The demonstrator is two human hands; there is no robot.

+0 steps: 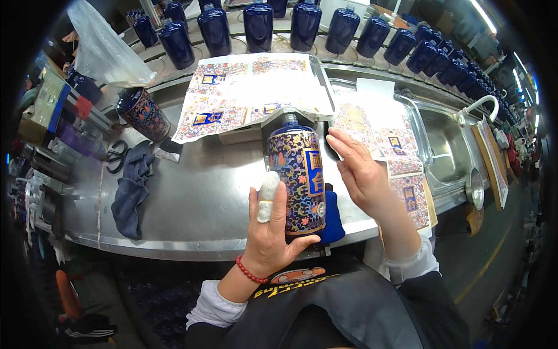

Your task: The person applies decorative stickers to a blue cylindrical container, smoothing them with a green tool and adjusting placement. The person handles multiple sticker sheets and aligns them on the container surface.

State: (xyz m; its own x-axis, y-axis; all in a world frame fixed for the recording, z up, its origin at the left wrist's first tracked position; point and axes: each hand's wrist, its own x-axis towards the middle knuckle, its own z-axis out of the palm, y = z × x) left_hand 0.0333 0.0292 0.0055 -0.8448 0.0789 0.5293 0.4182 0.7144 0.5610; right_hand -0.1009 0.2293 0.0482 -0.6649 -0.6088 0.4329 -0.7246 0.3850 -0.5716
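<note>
A dark blue bottle (295,186) stands in front of me, tilted back, wrapped in a colourful floral label with a blue and gold panel. My left hand (268,241) holds it low on the left side, thumb across its base edge. One finger of that hand wears a white knit finger cover (267,200), and a red bead bracelet (251,271) circles the wrist. To the right of the bottle, my right hand (365,181) is raised with its fingers stretched out, holding nothing. A blue cloth (331,218) lies under the bottle's right side.
Sheets of printed labels (226,99) lie on a tray behind the bottle, more label sheets (354,119) at right. Scissors (117,156), a grey-blue cloth (133,189) and a labelled bottle (142,113) are at left. Plain blue bottles (258,26) line a conveyor; a sink (447,142) is right.
</note>
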